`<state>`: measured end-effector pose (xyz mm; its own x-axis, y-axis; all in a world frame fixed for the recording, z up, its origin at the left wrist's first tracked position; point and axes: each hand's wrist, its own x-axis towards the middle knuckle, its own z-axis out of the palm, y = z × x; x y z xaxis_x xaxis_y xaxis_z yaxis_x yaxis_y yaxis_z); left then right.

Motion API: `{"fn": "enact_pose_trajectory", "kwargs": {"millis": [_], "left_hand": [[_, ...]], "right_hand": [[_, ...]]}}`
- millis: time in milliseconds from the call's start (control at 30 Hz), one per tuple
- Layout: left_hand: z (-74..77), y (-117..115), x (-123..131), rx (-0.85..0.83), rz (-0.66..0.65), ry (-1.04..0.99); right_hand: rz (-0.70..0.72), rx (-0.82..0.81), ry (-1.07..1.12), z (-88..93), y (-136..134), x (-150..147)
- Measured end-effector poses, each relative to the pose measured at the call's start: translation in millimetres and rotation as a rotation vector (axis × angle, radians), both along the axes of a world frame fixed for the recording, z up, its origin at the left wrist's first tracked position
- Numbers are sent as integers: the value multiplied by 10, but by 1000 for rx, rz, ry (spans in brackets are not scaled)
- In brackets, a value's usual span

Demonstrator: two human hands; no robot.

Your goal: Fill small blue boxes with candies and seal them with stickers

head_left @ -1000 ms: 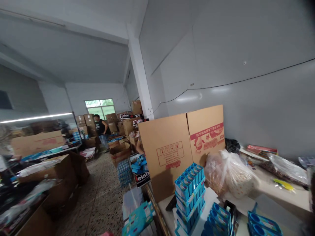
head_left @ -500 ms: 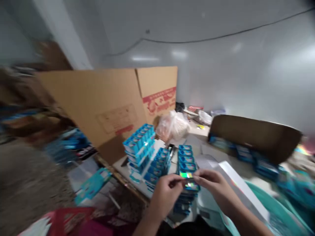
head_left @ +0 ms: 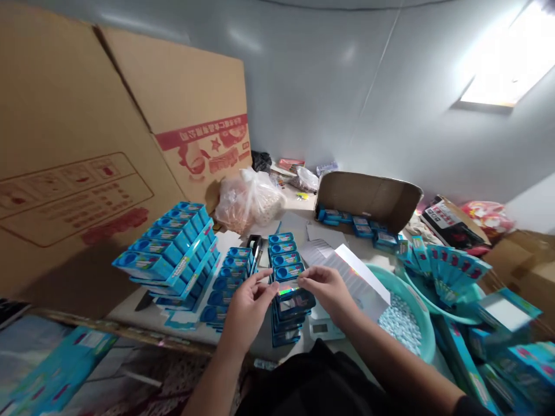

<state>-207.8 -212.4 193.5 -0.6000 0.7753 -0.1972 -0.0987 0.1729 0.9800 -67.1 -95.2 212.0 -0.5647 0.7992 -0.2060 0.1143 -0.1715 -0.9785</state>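
Observation:
Between my two hands is a small shiny holographic strip [head_left: 288, 289], just above the front of a stack of blue boxes [head_left: 287, 257]. My left hand [head_left: 249, 303] pinches its left end between thumb and forefinger. At the right end, the fingertips of my right hand [head_left: 327, 289] are closed on the same strip. Lower rows of blue boxes [head_left: 232, 268] stand left of my left hand. Further left is a taller stack of blue boxes [head_left: 173, 237]. Silvery sheets [head_left: 351, 277] lie behind my right hand.
A large cardboard box [head_left: 199, 92] stands at the back left, with plastic bags [head_left: 255, 196] beside it. On the right are a teal basin [head_left: 427, 323] of small pale pieces, another basin [head_left: 463, 309] with blue packs, and an open carton [head_left: 368, 199]. A scale [head_left: 325, 329] sits near my right forearm.
The view has swung to the right, bringing the basins and wall light into sight. Both hands still hold the strip over the stack, and the fingers of my left hand are more spread.

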Motion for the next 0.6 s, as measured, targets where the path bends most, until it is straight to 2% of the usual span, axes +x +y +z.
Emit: {"fn": "enact_pose_trajectory", "kwargs": {"millis": [133, 233, 300, 400, 467, 600], "left_hand": [[-120, 97, -86, 20, 3, 1], [-149, 146, -137, 27, -23, 43], [-133, 177, -176, 38, -37, 85], [-98, 221, -246, 36, -50, 144], [-97, 241, -297, 24, -56, 147], [-153, 248, -397, 4, -57, 131]], "right_hand": [[-51, 24, -32, -99, 2, -49], [-115, 47, 1, -171, 9, -115], [-161, 124, 11, -214, 19, -167], [-199, 322, -54, -252, 32, -241], [-195, 433, -129, -255, 37, -283], [-179, 555, -290, -244, 41, -343]]}}
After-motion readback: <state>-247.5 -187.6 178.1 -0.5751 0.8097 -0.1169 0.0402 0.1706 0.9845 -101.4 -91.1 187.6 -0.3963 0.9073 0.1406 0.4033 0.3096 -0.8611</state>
